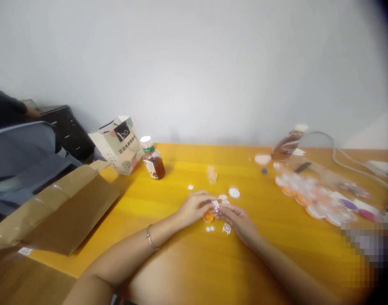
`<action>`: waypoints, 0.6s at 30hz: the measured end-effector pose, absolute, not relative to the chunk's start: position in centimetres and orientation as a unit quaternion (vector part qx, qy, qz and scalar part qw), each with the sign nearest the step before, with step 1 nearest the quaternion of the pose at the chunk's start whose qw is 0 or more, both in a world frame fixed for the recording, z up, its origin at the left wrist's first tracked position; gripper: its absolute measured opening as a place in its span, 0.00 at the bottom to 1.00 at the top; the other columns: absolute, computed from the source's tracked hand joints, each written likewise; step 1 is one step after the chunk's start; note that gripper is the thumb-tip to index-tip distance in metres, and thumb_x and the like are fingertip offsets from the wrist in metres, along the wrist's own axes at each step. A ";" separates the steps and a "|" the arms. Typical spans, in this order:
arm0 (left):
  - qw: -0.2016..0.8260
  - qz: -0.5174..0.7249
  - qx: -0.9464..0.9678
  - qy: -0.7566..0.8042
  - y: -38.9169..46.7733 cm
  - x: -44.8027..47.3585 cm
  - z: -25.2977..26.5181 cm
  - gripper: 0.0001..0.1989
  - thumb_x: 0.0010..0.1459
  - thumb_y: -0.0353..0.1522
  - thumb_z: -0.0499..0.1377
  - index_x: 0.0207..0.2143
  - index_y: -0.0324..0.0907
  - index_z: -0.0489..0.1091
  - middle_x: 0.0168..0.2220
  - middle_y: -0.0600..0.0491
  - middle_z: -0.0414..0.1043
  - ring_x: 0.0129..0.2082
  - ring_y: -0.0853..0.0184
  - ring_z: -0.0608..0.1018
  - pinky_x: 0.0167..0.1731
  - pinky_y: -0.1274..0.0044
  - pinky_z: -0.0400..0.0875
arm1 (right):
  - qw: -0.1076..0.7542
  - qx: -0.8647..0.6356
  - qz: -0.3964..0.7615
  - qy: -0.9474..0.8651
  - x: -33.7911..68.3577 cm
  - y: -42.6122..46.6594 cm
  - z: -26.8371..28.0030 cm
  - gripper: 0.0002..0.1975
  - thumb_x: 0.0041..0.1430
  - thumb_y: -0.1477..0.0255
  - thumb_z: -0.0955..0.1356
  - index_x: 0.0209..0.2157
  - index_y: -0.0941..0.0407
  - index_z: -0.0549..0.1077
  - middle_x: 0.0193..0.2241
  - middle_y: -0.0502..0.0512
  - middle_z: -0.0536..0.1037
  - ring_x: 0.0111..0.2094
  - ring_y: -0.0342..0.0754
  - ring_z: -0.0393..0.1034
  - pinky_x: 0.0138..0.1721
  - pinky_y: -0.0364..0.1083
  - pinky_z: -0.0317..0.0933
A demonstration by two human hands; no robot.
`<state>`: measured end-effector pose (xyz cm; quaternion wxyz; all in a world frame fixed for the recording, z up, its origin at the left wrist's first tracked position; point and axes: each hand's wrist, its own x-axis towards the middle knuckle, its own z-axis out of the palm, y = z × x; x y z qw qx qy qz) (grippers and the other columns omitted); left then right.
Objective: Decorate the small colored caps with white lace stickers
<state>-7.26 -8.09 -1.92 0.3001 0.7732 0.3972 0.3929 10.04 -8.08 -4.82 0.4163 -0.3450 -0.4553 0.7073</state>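
Observation:
My left hand (pixel 194 206) and my right hand (pixel 237 219) meet over the table, both pinching a small white cut-out piece (pixel 216 206) between their fingertips. Just beneath the fingers lies a round orange disc (pixel 208 217). A white wheel-shaped piece (pixel 226 229) rests below my right fingers, and another white openwork piece (pixel 223 197) lies just beyond them. Two tiny white discs (pixel 210 228) sit nearer to me. Farther off are a larger white disc (pixel 234 193), a small white ring (pixel 190 187) and a pale translucent item (pixel 212 174) too blurred to name.
On the left stand a brown cardboard box (pixel 82 207), a paper gift bag (pixel 117 146) and a bottle of dark drink (pixel 153 161). At right are a second bottle (pixel 288 144), a row of plastic-wrapped round pieces (pixel 311 195) and a cable (pixel 335 156). Another person's hand (pixel 32 112) shows far left.

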 end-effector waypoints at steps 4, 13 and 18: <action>0.309 0.389 0.775 0.391 -8.1 -7.2 -1.8 0.13 0.54 0.30 0.53 0.42 0.40 0.69 0.37 0.49 0.69 0.36 0.69 0.72 0.40 0.78 0.65 | 0.416 -0.373 0.683 -0.471 9.9 -8.2 -4.6 0.13 0.44 0.64 0.71 0.31 0.56 0.77 0.27 0.53 0.77 0.28 0.45 0.69 0.38 0.46 0.63; 0.355 0.399 0.729 0.428 -8.0 -7.0 -2.0 0.13 0.50 0.29 0.57 0.40 0.39 0.70 0.34 0.50 0.70 0.34 0.70 0.71 0.38 0.78 0.66 | 0.418 -0.411 0.626 -0.514 9.7 -8.5 -3.8 0.12 0.42 0.61 0.70 0.27 0.54 0.77 0.23 0.51 0.77 0.25 0.45 0.69 0.34 0.45 0.64; 0.414 0.389 0.692 0.445 -8.0 -6.7 -2.1 0.10 0.48 0.28 0.59 0.36 0.37 0.70 0.30 0.51 0.70 0.31 0.71 0.71 0.34 0.80 0.66 | 0.413 -0.423 0.587 -0.553 9.5 -8.9 -3.1 0.11 0.43 0.61 0.69 0.25 0.54 0.77 0.18 0.50 0.75 0.23 0.46 0.68 0.31 0.45 0.64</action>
